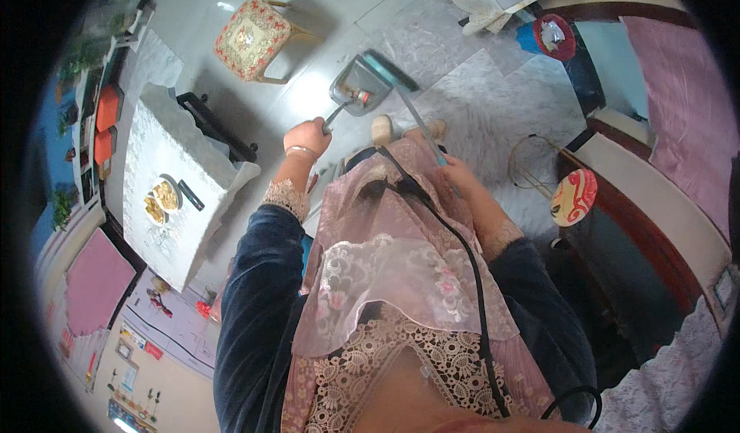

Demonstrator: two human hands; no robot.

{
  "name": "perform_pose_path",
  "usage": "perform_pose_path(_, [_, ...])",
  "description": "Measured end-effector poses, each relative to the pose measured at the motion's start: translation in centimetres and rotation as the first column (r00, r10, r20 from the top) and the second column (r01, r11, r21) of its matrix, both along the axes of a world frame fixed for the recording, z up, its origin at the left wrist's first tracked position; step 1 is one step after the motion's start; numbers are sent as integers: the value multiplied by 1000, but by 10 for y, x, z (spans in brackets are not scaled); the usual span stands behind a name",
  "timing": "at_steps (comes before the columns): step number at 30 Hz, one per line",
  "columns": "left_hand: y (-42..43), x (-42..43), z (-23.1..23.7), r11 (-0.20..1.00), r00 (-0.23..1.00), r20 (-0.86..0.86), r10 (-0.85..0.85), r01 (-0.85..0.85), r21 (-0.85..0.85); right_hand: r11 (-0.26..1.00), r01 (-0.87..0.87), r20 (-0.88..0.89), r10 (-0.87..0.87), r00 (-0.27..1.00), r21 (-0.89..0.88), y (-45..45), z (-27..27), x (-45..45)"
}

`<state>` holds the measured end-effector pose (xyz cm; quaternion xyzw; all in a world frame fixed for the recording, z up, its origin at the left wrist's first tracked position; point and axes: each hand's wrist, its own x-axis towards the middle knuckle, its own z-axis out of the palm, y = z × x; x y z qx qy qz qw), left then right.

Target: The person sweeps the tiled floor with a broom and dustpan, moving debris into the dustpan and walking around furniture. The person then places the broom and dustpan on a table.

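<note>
My left hand (306, 139) is closed around the handle of a grey dustpan (370, 76), which rests on the tiled floor in front of my shoes. Some small litter (359, 94) with a red and white piece lies inside the pan. In my right hand (459, 176) is the pole of a broom (411, 109). Its teal head (388, 69) lies along the right edge of the pan, with dark bristles at the floor; whether it touches the pan I cannot tell.
A stool with a patterned cover (252, 39) stands ahead to the left. On the left, a cloth-covered table (202, 161) bears two dishes of food (162, 196) and a black remote (191, 194). A blue and red bin (529, 37) and a round-seated stool (573, 197) are at right.
</note>
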<state>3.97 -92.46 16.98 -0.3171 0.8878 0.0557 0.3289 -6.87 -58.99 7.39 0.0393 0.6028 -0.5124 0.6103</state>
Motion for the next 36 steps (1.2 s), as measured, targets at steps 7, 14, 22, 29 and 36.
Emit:
perform_pose_path(7, [-16, 0, 10, 999, 999, 7, 38, -38, 18, 974, -79, -56, 92, 994, 213, 20, 24, -37])
perform_pose_path(14, [-32, 58, 11, 993, 996, -28, 79, -76, 87, 897, -309, -127, 363, 923, 317, -49, -4, -12])
perform_pose_path(22, [93, 137, 19, 881, 865, -184, 467, -473, 12, 755, -539, -317, 650, 691, 372, -65, 16, -142])
perform_pose_path(29, [233, 174, -5, 563, 513, -347, 785, -824, 57, 613, -665, -341, 790, 509, 428, -111, -46, -101])
perform_pose_path(36, [308, 197, -14, 243, 217, -247, 944, -966, 83, 332, -857, -777, 619, -117, 394, -73, -17, -91])
